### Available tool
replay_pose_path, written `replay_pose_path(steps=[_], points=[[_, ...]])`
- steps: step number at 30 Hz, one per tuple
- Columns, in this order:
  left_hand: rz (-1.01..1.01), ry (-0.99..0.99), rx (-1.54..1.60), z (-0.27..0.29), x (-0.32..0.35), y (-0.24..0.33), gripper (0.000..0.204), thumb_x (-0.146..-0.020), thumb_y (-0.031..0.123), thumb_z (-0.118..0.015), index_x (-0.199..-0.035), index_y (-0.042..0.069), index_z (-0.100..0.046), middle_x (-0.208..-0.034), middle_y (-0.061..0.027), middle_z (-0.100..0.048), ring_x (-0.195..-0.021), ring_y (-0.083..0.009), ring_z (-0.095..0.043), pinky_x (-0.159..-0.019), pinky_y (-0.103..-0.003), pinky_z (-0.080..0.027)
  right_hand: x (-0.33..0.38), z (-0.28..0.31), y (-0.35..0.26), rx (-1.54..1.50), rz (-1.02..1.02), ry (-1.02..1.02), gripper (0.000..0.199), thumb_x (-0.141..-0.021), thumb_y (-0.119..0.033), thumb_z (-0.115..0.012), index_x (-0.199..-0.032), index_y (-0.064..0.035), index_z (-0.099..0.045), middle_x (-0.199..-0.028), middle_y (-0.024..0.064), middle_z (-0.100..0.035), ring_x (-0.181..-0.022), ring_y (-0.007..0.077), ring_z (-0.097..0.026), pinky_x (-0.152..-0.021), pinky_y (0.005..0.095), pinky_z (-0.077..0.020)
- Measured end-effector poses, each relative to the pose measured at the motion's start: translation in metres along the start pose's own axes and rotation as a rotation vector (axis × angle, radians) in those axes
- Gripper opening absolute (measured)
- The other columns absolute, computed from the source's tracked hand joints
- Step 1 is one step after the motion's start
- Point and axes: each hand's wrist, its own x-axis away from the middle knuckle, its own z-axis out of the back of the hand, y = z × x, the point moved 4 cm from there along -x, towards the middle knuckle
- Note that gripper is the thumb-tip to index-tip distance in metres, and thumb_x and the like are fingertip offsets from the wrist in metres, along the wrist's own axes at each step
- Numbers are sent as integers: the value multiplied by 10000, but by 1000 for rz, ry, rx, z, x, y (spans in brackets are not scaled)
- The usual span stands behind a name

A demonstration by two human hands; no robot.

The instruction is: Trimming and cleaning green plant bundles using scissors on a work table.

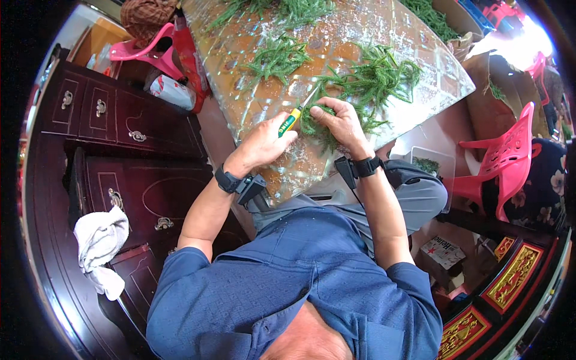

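Note:
My left hand is closed around the handle of a slim tool. The handle is green and yellow, and a thin, pointed metal shaft or blade runs up and to the right; its exact kind is unclear. Close beside it, my right hand pinches a green needle-leaf sprig between thumb and fingers. The sprig's lower tips hang over the near part of the table. A bigger heap of similar sprigs lies just beyond my right hand. Another small bunch rests farther left.
A plastic-covered table spreads in front of me, strewn with pale bits. More greenery lies at its far edge. Pink chairs stand at right and far left. On my left is a dark drawer cabinet with a white cloth.

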Motion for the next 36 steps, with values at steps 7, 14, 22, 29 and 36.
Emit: replay_pose_path(steps=[7,14,22,29,36], points=[[-78,-23,-74,7,-11,-4,406,-906,269,-610,-1188,-7,-512,-979,-285,-651,-934,-450,-644,-804,-491,-506,4,-2,-10,113,65,-2,184,-903,-141,-730,-992,16,-698,-812,-21,-661,-791,56,-572,-726,250,-493],[-36,-47,-222,2,-7,7,537,-897,246,-611,-1341,-11,-452,-1030,-312,-644,-993,-481,-627,-849,-513,-504,3,2,-4,148,116,24,173,-893,-130,-734,-993,8,-708,-822,0,-678,-805,68,-589,-738,259,-498],[-51,-60,-271,-14,0,1,486,-880,199,-592,-1274,-47,-448,-975,-311,-639,-973,-491,-622,-844,-520,-503,0,1,1,248,184,-18,156,-888,-117,-737,-991,-2,-719,-827,-4,-684,-808,70,-592,-741,259,-499],[-64,-90,-141,-14,-8,4,445,-879,161,-592,-1246,-53,-456,-973,-321,-631,-970,-493,-620,-837,-516,-494,0,5,3,75,68,-29,139,-895,-119,-734,-975,-6,-719,-820,-34,-668,-788,52,-565,-726,243,-487],[-29,-58,-20,-24,-12,-2,433,-869,155,-639,-1229,-30,-486,-983,-304,-628,-985,-466,-627,-826,-495,-494,0,6,4,15,48,-36,138,-902,-126,-732,-953,1,-714,-788,-53,-647,-764,38,-541,-703,230,-477]])
